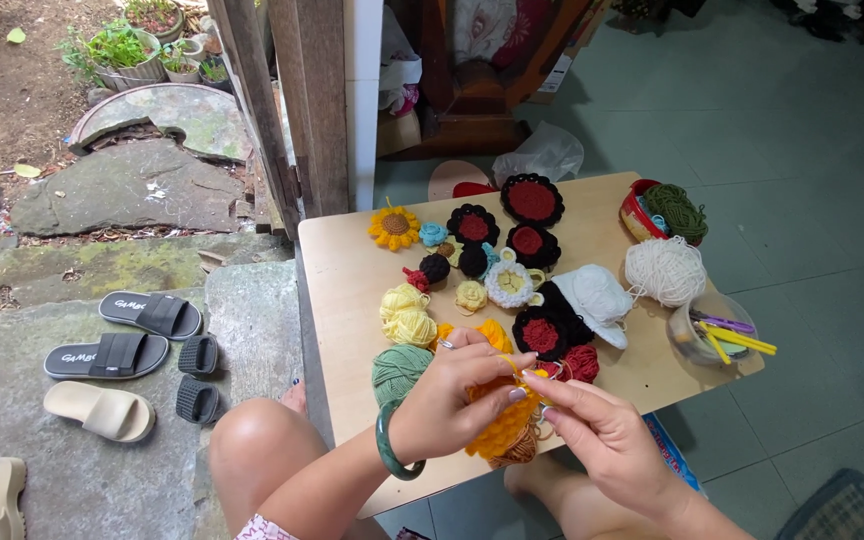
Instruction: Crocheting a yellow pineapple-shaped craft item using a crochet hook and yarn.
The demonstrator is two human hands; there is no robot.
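Note:
My left hand (452,395) pinches an orange-yellow crochet piece (502,425) over the near edge of a low wooden table (347,290). A green bangle sits on that wrist. My right hand (602,435) holds a yellow crochet hook (530,372) at the top of the same piece. Close by lie a green yarn ball (398,370), a pale yellow yarn ball (407,318), a red yarn ball (580,362) and a black-and-red crochet flower (542,332).
Several crochet flowers, a sunflower (394,227), a white yarn ball (664,270), a clear bowl of hooks (707,330) and a red basket with green yarn (664,212) cover the table. Slippers (127,345) lie on the stone step at left. My bare knee (252,440) is below.

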